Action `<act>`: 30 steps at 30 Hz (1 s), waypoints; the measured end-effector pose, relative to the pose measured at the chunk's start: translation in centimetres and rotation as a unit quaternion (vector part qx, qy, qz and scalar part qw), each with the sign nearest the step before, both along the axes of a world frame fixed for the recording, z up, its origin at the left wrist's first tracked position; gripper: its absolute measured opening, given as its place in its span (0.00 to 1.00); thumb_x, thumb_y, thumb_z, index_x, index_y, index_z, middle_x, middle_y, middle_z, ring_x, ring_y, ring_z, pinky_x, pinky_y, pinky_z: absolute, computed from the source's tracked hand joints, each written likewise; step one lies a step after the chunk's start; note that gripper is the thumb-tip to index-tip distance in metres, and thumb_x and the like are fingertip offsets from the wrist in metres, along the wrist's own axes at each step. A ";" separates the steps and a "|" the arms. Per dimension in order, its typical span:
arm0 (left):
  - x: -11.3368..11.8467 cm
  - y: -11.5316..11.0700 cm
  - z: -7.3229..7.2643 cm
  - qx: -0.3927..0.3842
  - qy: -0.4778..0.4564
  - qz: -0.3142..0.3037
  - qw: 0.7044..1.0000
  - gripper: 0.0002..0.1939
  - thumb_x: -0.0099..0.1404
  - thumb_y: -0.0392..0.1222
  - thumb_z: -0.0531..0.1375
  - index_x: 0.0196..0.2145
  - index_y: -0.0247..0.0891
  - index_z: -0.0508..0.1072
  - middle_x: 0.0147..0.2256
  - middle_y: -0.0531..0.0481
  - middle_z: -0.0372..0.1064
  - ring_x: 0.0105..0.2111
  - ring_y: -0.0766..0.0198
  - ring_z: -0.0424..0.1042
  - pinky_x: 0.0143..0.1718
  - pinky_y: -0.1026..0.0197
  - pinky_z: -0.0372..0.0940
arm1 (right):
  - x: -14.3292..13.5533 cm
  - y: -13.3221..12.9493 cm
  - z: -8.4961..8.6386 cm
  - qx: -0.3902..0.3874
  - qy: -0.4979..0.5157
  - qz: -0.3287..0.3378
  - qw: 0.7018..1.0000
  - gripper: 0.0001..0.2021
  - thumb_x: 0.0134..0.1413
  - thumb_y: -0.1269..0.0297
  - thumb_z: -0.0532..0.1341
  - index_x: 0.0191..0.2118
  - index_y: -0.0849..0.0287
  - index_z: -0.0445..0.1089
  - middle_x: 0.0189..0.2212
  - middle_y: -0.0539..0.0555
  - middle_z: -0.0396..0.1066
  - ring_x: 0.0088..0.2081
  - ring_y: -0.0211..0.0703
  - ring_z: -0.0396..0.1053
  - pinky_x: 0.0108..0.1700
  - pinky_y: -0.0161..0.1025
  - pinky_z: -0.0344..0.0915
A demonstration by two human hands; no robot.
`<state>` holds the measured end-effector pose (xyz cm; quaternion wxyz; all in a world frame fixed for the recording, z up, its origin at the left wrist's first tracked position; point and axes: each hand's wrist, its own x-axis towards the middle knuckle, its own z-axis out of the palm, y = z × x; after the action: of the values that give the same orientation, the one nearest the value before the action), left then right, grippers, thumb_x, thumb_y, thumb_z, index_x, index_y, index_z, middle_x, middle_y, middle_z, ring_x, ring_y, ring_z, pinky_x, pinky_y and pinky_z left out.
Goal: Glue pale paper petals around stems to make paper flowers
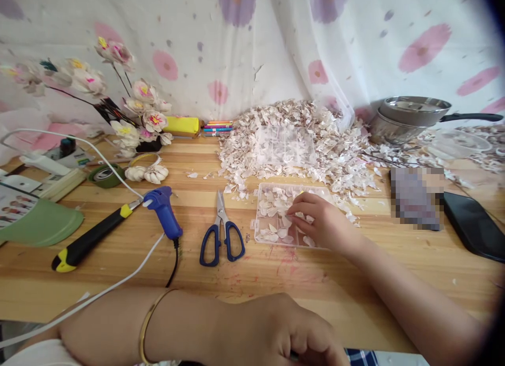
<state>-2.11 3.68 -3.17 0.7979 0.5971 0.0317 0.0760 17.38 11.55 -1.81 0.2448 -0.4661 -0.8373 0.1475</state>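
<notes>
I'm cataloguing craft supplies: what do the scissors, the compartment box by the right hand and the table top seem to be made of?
Scissors: greyish, slightly shiny metal blades, probably steel; the smooth, dark-blue handles look like plastic.
Compartment box: likely clear, glossy plastic, as the table's colour shows through it.
Table top: smooth wood or wood-look laminate; grain shows, but not which.

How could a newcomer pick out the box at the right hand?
On the wooden table, find the heap of pale petals. Just nearer the viewer sits a clear divided box; unlike the similar clear piece on the heap, it has the right hand over it.
</notes>
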 end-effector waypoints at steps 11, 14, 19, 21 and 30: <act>0.0 0.4 1.8 -0.027 0.036 0.025 0.999 0.39 0.44 0.81 0.53 0.23 0.36 0.66 0.25 0.52 0.66 0.27 0.68 0.70 0.37 0.64 0.69 | 1.1 0.8 -0.4 -0.001 0.036 -0.055 0.998 0.10 0.62 0.66 0.56 0.38 0.59 0.75 0.37 0.58 0.72 0.36 0.44 0.71 0.36 0.40 0.67; 0.1 0.4 1.1 0.006 0.042 0.037 0.998 0.38 0.47 0.80 0.53 0.23 0.36 0.68 0.22 0.54 0.64 0.25 0.70 0.67 0.35 0.67 0.67 | 1.5 0.8 0.4 0.007 -0.001 -0.020 1.000 0.11 0.63 0.67 0.55 0.34 0.60 0.75 0.34 0.58 0.72 0.37 0.47 0.70 0.40 0.43 0.67; -0.1 0.0 0.2 0.003 0.033 0.043 0.999 0.36 0.51 0.78 0.53 0.25 0.37 0.67 0.22 0.56 0.64 0.23 0.73 0.65 0.32 0.70 0.64 | 3.6 1.0 2.1 -0.001 0.006 -0.008 1.000 0.09 0.61 0.66 0.57 0.35 0.60 0.75 0.36 0.59 0.72 0.39 0.47 0.69 0.42 0.44 0.66; -0.1 -0.3 -0.4 -0.017 0.051 0.064 0.996 0.35 0.51 0.77 0.56 0.25 0.37 0.67 0.26 0.54 0.66 0.26 0.72 0.66 0.33 0.69 0.65 | 4.5 0.9 2.5 -0.022 -0.017 0.029 0.999 0.09 0.60 0.68 0.57 0.37 0.58 0.76 0.37 0.58 0.73 0.40 0.47 0.69 0.43 0.44 0.65; -0.6 0.8 2.7 0.022 0.058 0.039 0.997 0.37 0.51 0.78 0.52 0.24 0.36 0.66 0.22 0.53 0.61 0.22 0.72 0.61 0.31 0.68 0.64 | 3.1 -0.5 3.2 -0.093 -0.132 0.092 0.983 0.07 0.51 0.71 0.64 0.36 0.54 0.77 0.36 0.53 0.73 0.41 0.47 0.68 0.48 0.48 0.52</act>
<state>-2.72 4.48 -0.46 0.7781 0.6159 0.0994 0.0731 20.51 11.03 1.37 0.0732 -0.4228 -0.8843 0.1840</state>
